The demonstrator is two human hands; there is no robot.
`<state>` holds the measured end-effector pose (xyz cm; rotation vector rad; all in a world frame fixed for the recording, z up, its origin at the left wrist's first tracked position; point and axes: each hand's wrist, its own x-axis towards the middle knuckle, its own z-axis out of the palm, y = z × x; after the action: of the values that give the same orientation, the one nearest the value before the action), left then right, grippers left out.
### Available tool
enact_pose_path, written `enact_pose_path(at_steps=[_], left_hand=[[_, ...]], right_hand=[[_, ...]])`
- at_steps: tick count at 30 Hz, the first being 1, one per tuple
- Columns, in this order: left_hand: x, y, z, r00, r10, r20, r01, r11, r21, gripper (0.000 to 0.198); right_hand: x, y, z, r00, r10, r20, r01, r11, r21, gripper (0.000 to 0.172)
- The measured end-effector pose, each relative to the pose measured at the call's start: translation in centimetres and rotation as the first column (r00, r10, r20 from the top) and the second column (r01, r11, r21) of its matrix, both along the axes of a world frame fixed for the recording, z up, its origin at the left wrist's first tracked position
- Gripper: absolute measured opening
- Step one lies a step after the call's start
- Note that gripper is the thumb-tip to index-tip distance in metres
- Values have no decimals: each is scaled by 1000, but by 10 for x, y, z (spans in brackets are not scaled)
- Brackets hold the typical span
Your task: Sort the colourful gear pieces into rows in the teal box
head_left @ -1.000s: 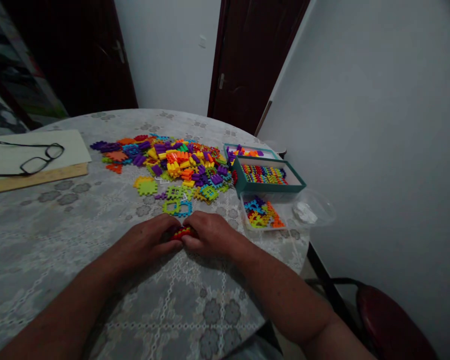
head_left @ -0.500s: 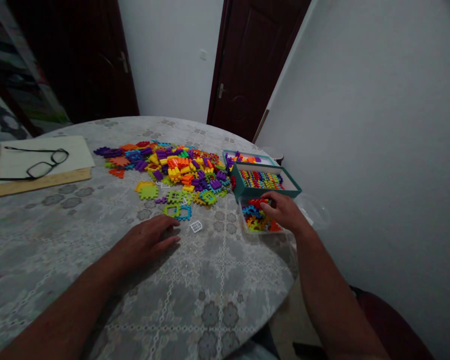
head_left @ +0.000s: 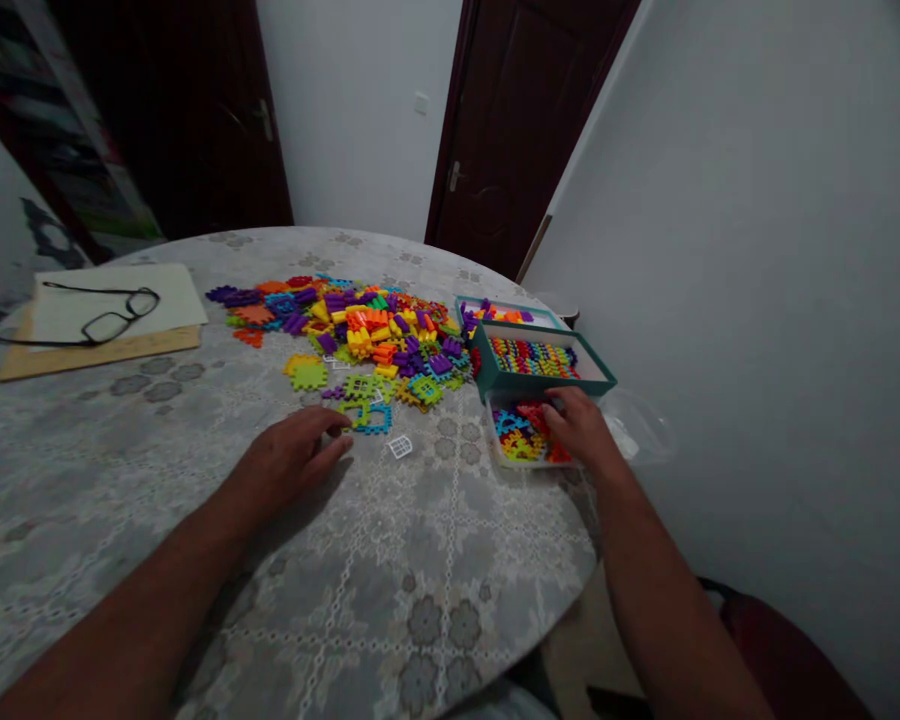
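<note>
My right hand [head_left: 579, 428] reaches into a clear plastic box [head_left: 495, 455] at the table's right edge. Its fingers are closed at a red toothed building piece [head_left: 532, 414]; the fingertips are partly hidden. Blue, yellow and orange-red pieces [head_left: 523, 446] lie in the same box. My left hand [head_left: 294, 452] rests on the tablecloth, thumb apart from the bent fingers, with nothing seen in it. Just beyond its fingertips are a lime-green square frame piece [head_left: 355, 412] and a blue frame piece [head_left: 379, 420]. A small white window lattice [head_left: 400, 447] lies to its right.
A large heap of coloured building pieces [head_left: 375, 325] covers the table's middle. Behind the clear box stands a green box [head_left: 514, 381] with rows of coloured beads, and beyond it a shallow tray [head_left: 536, 312]. Glasses [head_left: 109, 325] lie on paper at left. A clear lid [head_left: 649, 430] is at right.
The whole view has shifted slightly. My left hand has drawn a little closer to the lime-green frame piece, and my right hand has shifted slightly within the clear box.
</note>
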<state>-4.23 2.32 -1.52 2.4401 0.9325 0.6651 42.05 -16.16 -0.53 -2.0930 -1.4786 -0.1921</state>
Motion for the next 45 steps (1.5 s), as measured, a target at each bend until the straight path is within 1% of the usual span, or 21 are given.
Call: enact_pose_path(at_steps=[3,5,7,9,11,12,14,16,17,18,20,22,25,28,31,35,38,41,45], left_hand=[[-1,-1,3,998,42,39,-42,999,20,31],[-1,-1,3,997,65,49,-66,997,30,30],[0,-1,1,996,77,50,-79,996,43,28],[1,-1,-3,996,75,45,-78,995,62,26],[2,-2,-7,996,76,36,-79,993,86,25],[2,-1,-9,996,84,36,-87,991,101,24],[1,0,-11,991,124,49,-130,981,146,24],[-2,3,-13,980,184,82,-197,957,213,26],[-4,5,-14,973,209,97,-227,942,247,28],[-5,7,-16,968,228,107,-249,929,274,30],[-8,11,-21,966,237,104,-258,919,299,38],[-9,13,-27,973,217,73,-229,930,287,45],[-6,12,-33,988,152,16,-151,955,254,49],[-3,9,-33,995,85,-45,-72,970,234,39],[0,4,-26,997,34,-70,-18,976,216,28],[2,-3,-14,996,-43,-79,57,983,175,17],[4,-8,-9,992,-94,-87,106,983,147,9],[6,-9,-8,995,-80,-58,87,988,127,17],[7,-7,-8,999,47,-7,-47,997,58,25]], right_hand=[[-6,-6,3,999,10,46,-12,998,54,32],[-19,-9,10,998,43,46,-46,997,59,30],[-41,-11,20,994,105,31,-106,992,63,29],[-71,-9,31,978,209,7,-209,976,60,26],[-106,-4,38,937,346,-41,-346,938,5,24],[-123,-1,40,908,412,-76,-416,908,-44,23],[-156,10,42,839,527,-134,-543,826,-150,24],[-184,24,40,790,597,-140,-612,755,-237,29],[-196,33,39,783,610,-121,-618,739,-269,32],[-206,42,37,788,609,-93,-606,739,-294,35],[-223,60,32,821,570,-34,-549,771,-323,41],[-235,77,26,859,512,2,-480,808,-342,45],[-244,93,14,893,449,20,-410,832,-374,39],[-247,98,3,903,429,29,-384,835,-393,29],[-246,97,-2,897,440,36,-392,831,-395,24],[-242,93,-5,873,485,46,-435,818,-376,22],[-239,90,-10,851,523,44,-486,817,-311,19],[-236,90,-18,834,552,18,-537,817,-209,17],[-235,93,-30,827,562,-14,-562,826,-38,17]])
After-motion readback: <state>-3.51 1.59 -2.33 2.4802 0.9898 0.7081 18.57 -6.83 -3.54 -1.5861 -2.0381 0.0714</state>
